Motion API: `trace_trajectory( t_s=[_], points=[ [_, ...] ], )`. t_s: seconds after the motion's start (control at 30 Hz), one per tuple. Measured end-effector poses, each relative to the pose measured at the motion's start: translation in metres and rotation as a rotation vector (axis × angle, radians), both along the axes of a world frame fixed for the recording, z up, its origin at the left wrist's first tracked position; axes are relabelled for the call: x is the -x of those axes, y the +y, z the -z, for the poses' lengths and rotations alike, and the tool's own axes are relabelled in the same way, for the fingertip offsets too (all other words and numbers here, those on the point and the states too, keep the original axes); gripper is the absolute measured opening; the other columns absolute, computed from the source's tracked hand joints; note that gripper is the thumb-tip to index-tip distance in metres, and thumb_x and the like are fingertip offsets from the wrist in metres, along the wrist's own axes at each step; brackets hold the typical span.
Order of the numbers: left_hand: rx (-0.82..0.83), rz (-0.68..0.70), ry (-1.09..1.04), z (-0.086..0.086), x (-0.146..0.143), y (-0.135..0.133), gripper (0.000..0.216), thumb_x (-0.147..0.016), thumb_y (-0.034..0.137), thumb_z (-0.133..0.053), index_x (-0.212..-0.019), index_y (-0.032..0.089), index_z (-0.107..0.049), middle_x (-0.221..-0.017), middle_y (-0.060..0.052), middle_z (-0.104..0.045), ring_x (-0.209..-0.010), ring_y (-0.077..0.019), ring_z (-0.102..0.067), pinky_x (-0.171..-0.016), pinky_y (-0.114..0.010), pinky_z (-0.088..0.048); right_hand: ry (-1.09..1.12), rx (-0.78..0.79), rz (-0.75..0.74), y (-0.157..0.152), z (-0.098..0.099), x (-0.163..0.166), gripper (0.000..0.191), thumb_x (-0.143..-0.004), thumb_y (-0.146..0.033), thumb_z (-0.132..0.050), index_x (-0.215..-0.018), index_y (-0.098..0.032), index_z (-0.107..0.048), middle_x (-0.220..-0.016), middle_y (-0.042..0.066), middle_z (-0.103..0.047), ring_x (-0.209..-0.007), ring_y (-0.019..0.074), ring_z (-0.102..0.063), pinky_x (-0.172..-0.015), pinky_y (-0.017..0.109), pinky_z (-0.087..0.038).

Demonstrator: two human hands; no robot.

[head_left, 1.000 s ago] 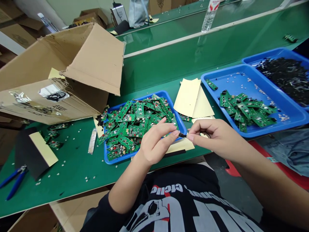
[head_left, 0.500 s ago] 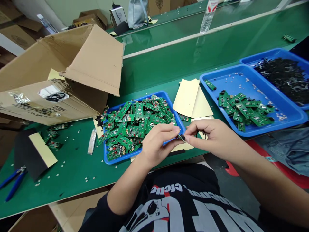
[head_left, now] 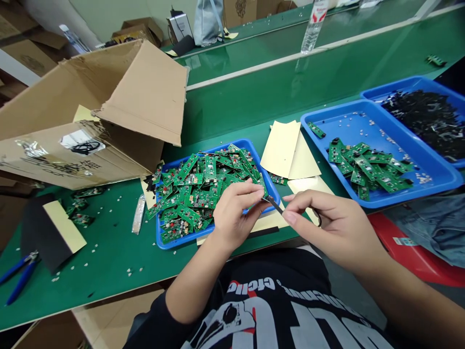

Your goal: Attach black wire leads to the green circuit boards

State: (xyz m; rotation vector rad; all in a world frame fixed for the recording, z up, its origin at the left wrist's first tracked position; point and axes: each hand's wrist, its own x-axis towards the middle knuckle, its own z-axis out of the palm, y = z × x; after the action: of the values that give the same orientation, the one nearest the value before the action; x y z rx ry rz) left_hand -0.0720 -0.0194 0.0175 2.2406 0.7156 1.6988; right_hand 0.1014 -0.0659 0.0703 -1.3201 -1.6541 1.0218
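Note:
My left hand (head_left: 236,208) is closed on a small green circuit board (head_left: 266,197), over the near right corner of a blue tray (head_left: 275,193). Most of that board is hidden by the fingers. Between thumb and forefinger, my right hand (head_left: 327,220) pinches the end of a thin black strip (head_left: 276,206). The strip's far end meets the edge of the board; whether it is stuck there I cannot tell. A heap of green circuit boards (head_left: 203,194) fills the tray under my left hand.
To the right, a second blue tray (head_left: 432,162) bears more circuit boards (head_left: 374,167); behind it lies a tray of black pieces (head_left: 428,116). Yellow paper sheets (head_left: 281,148) lie between the trays. At left are an open cardboard box (head_left: 141,92) and blue-handled cutters (head_left: 25,276).
My right hand has drawn away to the right from my left hand, and a black strip now stretches between them. My left hand has hardly moved.

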Motion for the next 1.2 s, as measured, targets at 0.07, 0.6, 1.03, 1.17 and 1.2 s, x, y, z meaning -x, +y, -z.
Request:
trace_trajectory(
  t_s=[0.07, 0.6, 1.03, 1.17, 1.2],
  points=[
    [-0.012, 0.008, -0.011, -0.001, -0.001, -0.001, 0.029, -0.077, 0.008, -0.071, -0.102, 0.015, -0.057, -0.096, -0.004, -0.064, -0.088, -0.0150, -0.066, -0.083, -0.038, -0.061, 0.012, 0.020, 0.002, 0.001, -0.001, 0.000, 0.014, -0.082, -0.022, -0.057, -0.068, -0.023, -0.060, -0.067, 0.002, -0.064, -0.067, 0.0173, -0.062, -0.059, 0.026, -0.047],
    [0.003, 0.160, 0.027, -0.009, 0.003, 0.000, 0.029, -0.079, 0.012, -0.071, -0.104, 0.013, -0.058, -0.095, -0.007, -0.066, -0.090, -0.0172, -0.067, -0.080, -0.038, -0.062, 0.128, 0.231, -0.119, 0.021, -0.002, -0.005, 0.013, -0.076, -0.025, -0.060, -0.064, -0.020, -0.059, -0.059, -0.002, -0.056, -0.056, 0.0110, -0.050, -0.050, 0.022, -0.040],
    [0.569, 0.296, -0.275, -0.003, -0.017, -0.022, 0.028, -0.086, 0.019, -0.062, -0.114, 0.022, -0.061, -0.100, -0.007, -0.062, -0.089, -0.0139, -0.065, -0.065, -0.018, -0.058, -0.202, -0.579, 0.088, 0.015, 0.019, 0.003, 0.010, -0.087, -0.014, -0.057, -0.079, -0.020, -0.060, -0.069, 0.001, -0.068, -0.065, 0.0147, -0.062, -0.073, 0.031, -0.052],
    [0.727, 0.238, -0.217, -0.015, -0.020, -0.026, 0.022, -0.093, 0.022, -0.050, -0.107, 0.019, -0.067, -0.092, -0.007, -0.063, -0.072, -0.0112, -0.065, -0.056, -0.016, -0.055, -0.352, -0.823, 0.164, 0.018, 0.029, 0.003, 0.008, -0.084, -0.010, -0.062, -0.083, -0.017, -0.061, -0.071, 0.003, -0.069, -0.065, 0.0152, -0.063, -0.085, 0.039, -0.052],
    [0.762, 0.230, -0.210, -0.018, -0.020, -0.026, 0.022, -0.093, 0.024, -0.050, -0.105, 0.018, -0.068, -0.089, -0.006, -0.063, -0.071, -0.0114, -0.065, -0.056, -0.017, -0.055, -0.391, -0.854, 0.174, 0.018, 0.030, 0.002, 0.008, -0.084, -0.009, -0.063, -0.084, -0.017, -0.061, -0.072, 0.003, -0.070, -0.065, 0.0153, -0.063, -0.086, 0.040, -0.052]
  ],
)
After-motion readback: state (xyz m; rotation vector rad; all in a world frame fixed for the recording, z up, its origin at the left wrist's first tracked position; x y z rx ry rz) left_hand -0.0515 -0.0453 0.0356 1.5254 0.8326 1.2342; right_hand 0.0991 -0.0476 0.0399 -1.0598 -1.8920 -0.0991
